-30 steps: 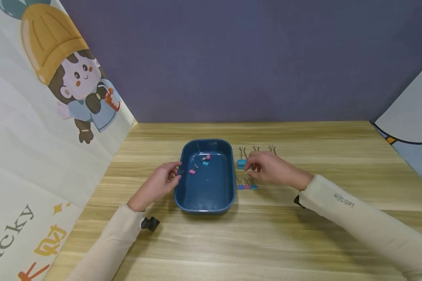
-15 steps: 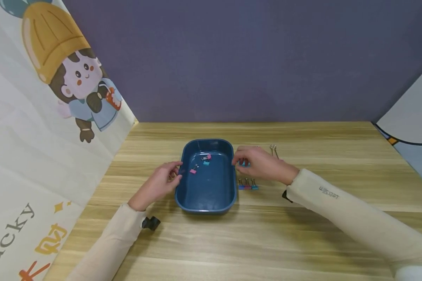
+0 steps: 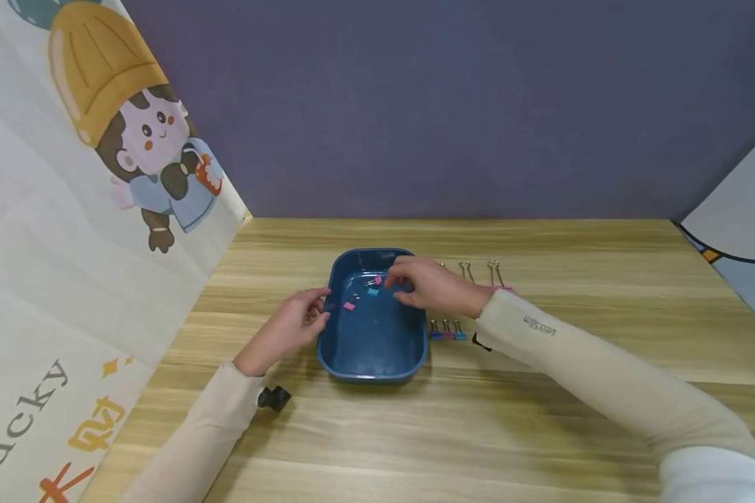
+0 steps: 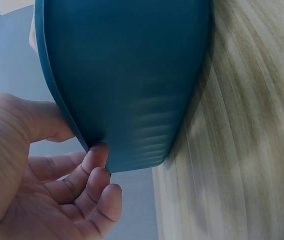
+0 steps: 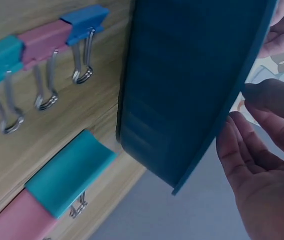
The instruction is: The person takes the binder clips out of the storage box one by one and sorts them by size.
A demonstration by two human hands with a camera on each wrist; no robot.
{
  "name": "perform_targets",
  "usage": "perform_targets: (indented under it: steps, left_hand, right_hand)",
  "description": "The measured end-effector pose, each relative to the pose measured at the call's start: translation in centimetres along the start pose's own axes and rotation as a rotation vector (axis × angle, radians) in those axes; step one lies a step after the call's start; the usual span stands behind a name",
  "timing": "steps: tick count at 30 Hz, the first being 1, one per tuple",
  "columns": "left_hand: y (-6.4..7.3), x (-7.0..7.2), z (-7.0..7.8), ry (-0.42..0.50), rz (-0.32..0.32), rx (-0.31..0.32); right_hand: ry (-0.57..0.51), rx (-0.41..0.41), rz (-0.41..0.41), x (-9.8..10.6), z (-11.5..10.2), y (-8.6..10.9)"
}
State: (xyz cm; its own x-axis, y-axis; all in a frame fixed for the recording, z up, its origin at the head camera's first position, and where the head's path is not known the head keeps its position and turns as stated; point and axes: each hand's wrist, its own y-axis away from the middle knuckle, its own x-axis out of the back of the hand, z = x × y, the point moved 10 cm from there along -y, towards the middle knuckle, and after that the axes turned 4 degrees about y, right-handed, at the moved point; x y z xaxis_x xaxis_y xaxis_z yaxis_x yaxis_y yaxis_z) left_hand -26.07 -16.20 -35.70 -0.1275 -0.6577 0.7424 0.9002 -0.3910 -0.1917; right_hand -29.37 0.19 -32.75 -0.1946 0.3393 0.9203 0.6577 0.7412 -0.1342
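Observation:
A deep blue plastic tray (image 3: pixel 372 349) stands on the wooden table. My left hand (image 3: pixel 287 328) holds its left rim, with the thumb over the inner side and fingertips against the outer wall (image 4: pixel 131 80). My right hand (image 3: pixel 430 285) is over the tray's right side, fingers bent downward. In the right wrist view the rim hides its fingertips, so whether they pinch anything is unclear. Inside the tray lie small binder clips: a pink one (image 3: pixel 349 306), a teal one (image 3: pixel 373 292) and another pink one (image 3: pixel 378 280) near the right fingertips.
Right of the tray, three small binder clips, blue (image 5: pixel 84 22), pink (image 5: pixel 44 42) and teal (image 5: pixel 1 60), stand in a row. Behind them are larger clips, including a teal one (image 5: pixel 71 172) and a pink one (image 5: pixel 21 217). A purple-grey panel (image 3: pixel 453 112) borders the table's back.
My right hand has moved left, from beside the large teal clip, across the tray's right rim to above its inside. The left hand stays at the left rim.

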Motion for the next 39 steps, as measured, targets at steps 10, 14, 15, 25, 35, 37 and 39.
perform_targets:
  steps: [10, 14, 15, 25, 35, 37, 39]
  left_hand:
    - [0.0, 0.0, 0.1, -0.001, -0.005, 0.019]
    - [-0.1, 0.0, 0.1, 0.009, -0.009, 0.011]
    - [-0.1, 0.0, 0.1, 0.010, -0.010, 0.009]
    - [0.0, 0.0, -0.2, 0.007, -0.015, 0.014]
    - [0.0, 0.0, -0.1, -0.004, -0.014, -0.006]
    - [0.0, 0.0, -0.1, -0.001, -0.014, -0.010]
    - [0.0, 0.0, 0.0, 0.005, -0.018, -0.013]
  right_hand:
    - [-0.002, -0.014, -0.087, -2.0, 0.3, -2.6]
    - [0.040, -0.045, -0.118, -2.7, 0.7, -3.8]
    - [0.048, -0.064, -0.132, -3.0, 0.9, -4.1]
    - [0.111, -0.164, -0.296, -5.8, 2.4, -5.8]
    - [0.104, -0.124, -0.304, -6.3, 1.7, -5.8]
    - [0.105, -0.114, -0.307, -6.4, 1.5, -5.7]
    - [0.106, -0.106, -0.309, -6.4, 1.4, -5.6]
